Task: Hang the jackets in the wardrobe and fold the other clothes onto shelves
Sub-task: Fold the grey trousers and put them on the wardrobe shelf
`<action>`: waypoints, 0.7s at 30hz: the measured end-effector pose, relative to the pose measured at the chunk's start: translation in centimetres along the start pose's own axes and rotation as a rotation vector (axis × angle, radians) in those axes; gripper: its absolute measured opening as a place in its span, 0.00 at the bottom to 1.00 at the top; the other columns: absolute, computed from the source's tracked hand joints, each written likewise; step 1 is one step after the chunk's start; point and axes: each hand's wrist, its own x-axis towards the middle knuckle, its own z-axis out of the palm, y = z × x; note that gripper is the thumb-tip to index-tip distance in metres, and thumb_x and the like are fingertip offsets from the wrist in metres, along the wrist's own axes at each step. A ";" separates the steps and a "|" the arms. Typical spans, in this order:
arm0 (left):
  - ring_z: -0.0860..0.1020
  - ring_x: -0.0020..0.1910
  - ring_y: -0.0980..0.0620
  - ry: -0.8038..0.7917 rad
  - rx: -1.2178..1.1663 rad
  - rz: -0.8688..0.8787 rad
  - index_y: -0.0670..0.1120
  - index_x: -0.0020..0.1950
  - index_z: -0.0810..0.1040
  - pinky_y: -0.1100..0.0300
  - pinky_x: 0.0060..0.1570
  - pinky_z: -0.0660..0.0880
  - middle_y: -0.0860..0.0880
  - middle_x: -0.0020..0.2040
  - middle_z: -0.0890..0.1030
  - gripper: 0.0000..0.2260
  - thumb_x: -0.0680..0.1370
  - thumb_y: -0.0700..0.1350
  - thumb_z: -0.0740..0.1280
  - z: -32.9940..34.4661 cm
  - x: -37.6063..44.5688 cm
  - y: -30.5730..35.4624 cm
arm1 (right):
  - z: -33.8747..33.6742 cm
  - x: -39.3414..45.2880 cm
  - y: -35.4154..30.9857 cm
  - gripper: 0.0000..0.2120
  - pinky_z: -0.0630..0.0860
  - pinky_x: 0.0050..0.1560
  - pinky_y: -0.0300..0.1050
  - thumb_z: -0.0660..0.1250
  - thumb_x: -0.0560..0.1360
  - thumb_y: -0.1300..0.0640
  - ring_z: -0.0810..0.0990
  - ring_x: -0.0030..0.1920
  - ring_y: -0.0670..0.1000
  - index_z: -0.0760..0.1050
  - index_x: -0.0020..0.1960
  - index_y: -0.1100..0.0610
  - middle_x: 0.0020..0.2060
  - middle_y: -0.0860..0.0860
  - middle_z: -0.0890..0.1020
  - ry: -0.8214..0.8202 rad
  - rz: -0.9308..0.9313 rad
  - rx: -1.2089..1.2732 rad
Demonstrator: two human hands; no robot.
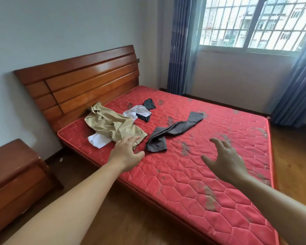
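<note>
On mattress (193, 174): white garment (97, 140) half-hidden under khaki garment (111, 124).

Bare red mattress (210, 156) lay open right of the grey trousers (173, 131). Toward the headboard (88, 82), the khaki garment (111, 124) and white cloth (97, 140) crowded the corner.

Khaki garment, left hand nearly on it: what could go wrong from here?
1. The khaki garment overlaps a white garment; if the left hand grips at that edge, both may lift together.
2. The right hand hovers open over the red mattress, short of the grey trousers; a one-handed lift may drag the crumpled fabric.
3. The mattress shows dark smudges; dragged clothes might pick up dirt.
</note>
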 end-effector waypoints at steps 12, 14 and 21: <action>0.63 0.73 0.46 -0.113 0.136 0.002 0.56 0.75 0.64 0.49 0.70 0.64 0.50 0.76 0.63 0.30 0.73 0.53 0.67 4.2 17.3 0.7 | 8.5 17.1 0.7 0.31 0.71 0.63 0.58 0.66 0.74 0.42 0.70 0.67 0.57 0.63 0.73 0.49 0.69 0.53 0.69 -0.063 0.096 0.164; 0.63 0.72 0.46 -0.135 0.156 -0.013 0.56 0.74 0.64 0.49 0.70 0.65 0.50 0.75 0.63 0.30 0.73 0.53 0.66 5.0 19.7 0.5 | 9.9 19.3 0.5 0.31 0.71 0.63 0.59 0.66 0.73 0.42 0.70 0.67 0.57 0.63 0.73 0.49 0.69 0.53 0.69 -0.089 0.114 0.176; 0.65 0.71 0.47 -0.167 0.069 0.007 0.56 0.72 0.67 0.49 0.70 0.64 0.50 0.71 0.69 0.27 0.73 0.51 0.67 6.0 28.0 -1.0 | 12.5 26.3 -1.2 0.32 0.71 0.63 0.58 0.67 0.73 0.41 0.70 0.67 0.56 0.62 0.73 0.50 0.69 0.52 0.68 -0.148 0.151 0.174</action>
